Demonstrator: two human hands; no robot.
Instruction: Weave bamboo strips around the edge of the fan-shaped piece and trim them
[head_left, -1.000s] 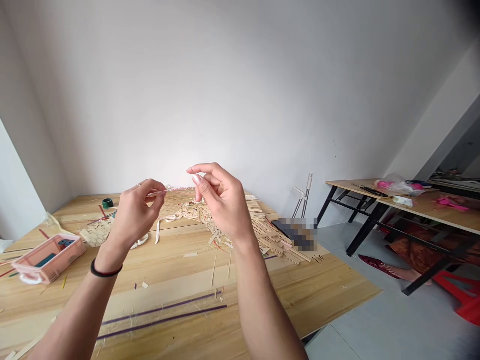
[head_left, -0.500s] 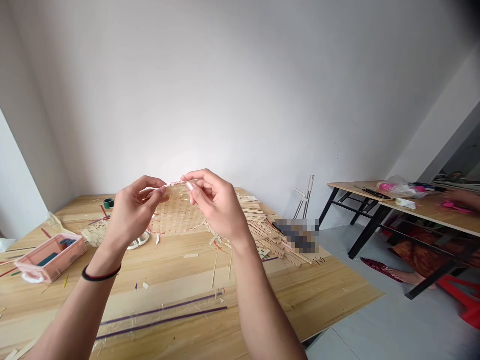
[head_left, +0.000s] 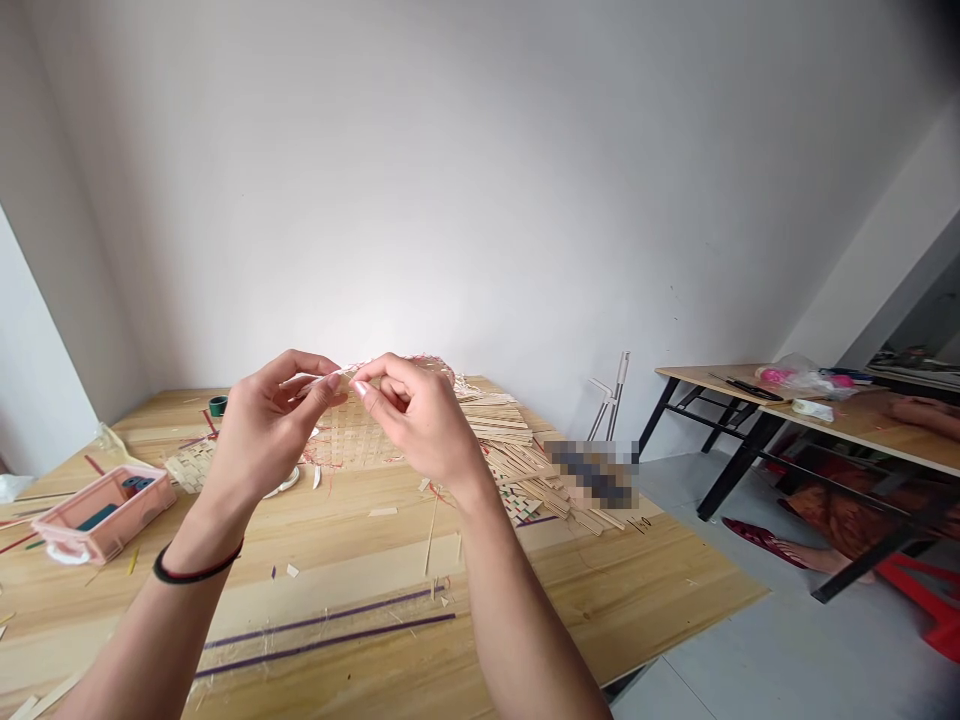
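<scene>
A pale woven bamboo sheet, its upper edge wrapped with red and white thread, is raised above the table. My left hand pinches that bound edge between thumb and fingers. Close to those fingertips, my right hand is closed in a pinch at the same edge; whatever lies between its fingertips is too small to make out. Part of the sheet is hidden behind my right hand, and its bound rim shows again beyond the knuckles.
On the wooden table are a pink basket, a green tape roll, white scissor-like handles, many bamboo strips and two purple-edged strips. A person's hand rests on a second table at right.
My right hand has moved left along the edge, closer to my left fingertips. The sheet has shifted, and more of its red-threaded rim shows behind my right hand.
</scene>
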